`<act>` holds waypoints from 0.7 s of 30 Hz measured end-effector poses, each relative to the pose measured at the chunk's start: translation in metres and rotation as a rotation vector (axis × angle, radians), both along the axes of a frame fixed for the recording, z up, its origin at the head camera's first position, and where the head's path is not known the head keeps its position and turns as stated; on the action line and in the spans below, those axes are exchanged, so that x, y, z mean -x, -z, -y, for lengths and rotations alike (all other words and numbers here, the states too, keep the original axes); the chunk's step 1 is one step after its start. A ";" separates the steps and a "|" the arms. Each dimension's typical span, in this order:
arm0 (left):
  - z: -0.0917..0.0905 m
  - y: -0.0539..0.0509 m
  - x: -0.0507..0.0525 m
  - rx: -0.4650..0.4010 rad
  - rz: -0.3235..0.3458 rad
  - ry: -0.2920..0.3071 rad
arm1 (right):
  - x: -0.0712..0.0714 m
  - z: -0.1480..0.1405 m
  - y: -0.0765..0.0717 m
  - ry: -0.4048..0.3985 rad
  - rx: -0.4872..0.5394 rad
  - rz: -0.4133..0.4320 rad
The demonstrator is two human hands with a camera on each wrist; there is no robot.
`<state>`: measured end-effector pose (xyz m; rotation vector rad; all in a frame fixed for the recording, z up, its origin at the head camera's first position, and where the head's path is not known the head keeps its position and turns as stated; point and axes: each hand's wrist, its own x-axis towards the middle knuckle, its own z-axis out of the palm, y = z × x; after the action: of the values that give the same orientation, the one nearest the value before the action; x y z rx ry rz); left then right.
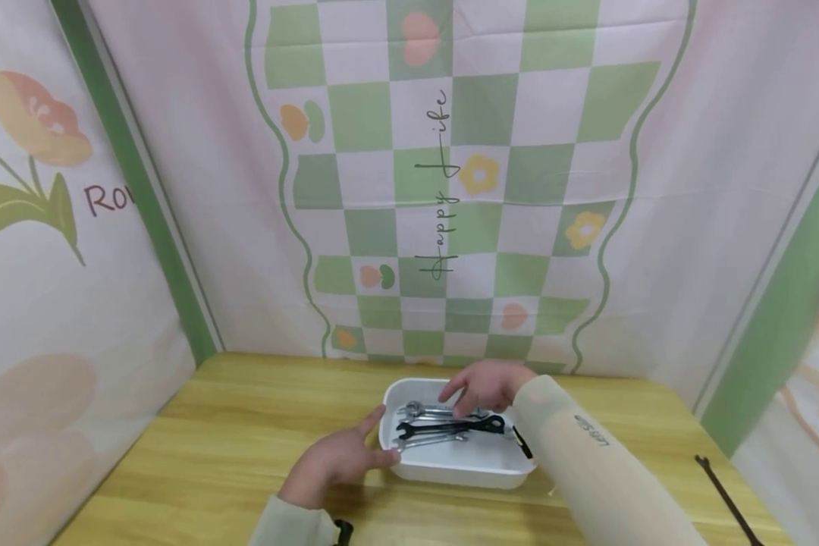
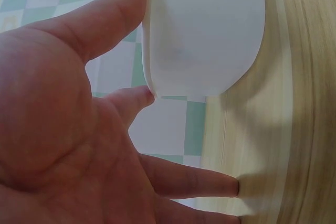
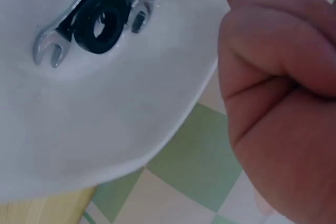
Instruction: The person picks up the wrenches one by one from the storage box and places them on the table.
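Note:
A white plastic bin [image 1: 460, 459] stands on the table with several wrenches in it. A black ratcheting wrench [image 1: 450, 428] lies across silver wrenches [image 1: 430, 440]; its ring end also shows in the right wrist view. At the bin's left end, my left hand [image 1: 344, 459] touches the rim with thumb [image 2: 118, 11] and forefinger, while its other fingers extend towards the table. My right hand [image 1: 487, 387] hovers over the far side of the bin, fingers pointing down above the wrenches. No tool shows in its grasp, though its fingertips are partly hidden.
Another dark wrench [image 1: 726, 497] lies on the wooden table [image 1: 246, 425] near its right edge. A dark strip [image 1: 522, 442] shows at the bin's right end. Printed cloth [image 1: 478, 227] hangs behind the table and along both sides.

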<state>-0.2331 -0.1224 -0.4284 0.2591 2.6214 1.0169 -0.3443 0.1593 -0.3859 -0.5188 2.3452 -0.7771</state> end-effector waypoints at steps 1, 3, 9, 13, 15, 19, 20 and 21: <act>0.000 0.000 0.000 0.000 0.001 -0.001 | 0.000 0.002 0.002 0.003 -0.012 -0.011; 0.000 -0.001 0.000 0.000 0.000 -0.002 | -0.002 0.006 0.005 0.006 -0.026 -0.034; 0.000 -0.002 0.000 -0.005 -0.004 0.002 | -0.003 0.015 0.017 -0.006 -0.097 -0.139; 0.000 -0.002 -0.001 -0.009 0.007 -0.004 | -0.002 0.020 0.022 -0.036 -0.153 -0.211; 0.000 -0.002 0.000 -0.005 0.011 -0.006 | -0.002 0.023 0.023 -0.043 -0.168 -0.221; -0.001 -0.001 0.001 0.002 0.013 -0.010 | -0.001 0.025 0.025 -0.052 -0.198 -0.244; -0.001 -0.001 0.001 0.002 0.015 -0.012 | -0.001 0.026 0.026 -0.054 -0.209 -0.252; -0.001 -0.001 0.001 0.003 0.016 -0.013 | -0.002 0.026 0.027 -0.066 -0.222 -0.266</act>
<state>-0.2341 -0.1218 -0.4273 0.2326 2.6134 1.0153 -0.3426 0.1331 -0.4133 -0.6303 2.6030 -0.4302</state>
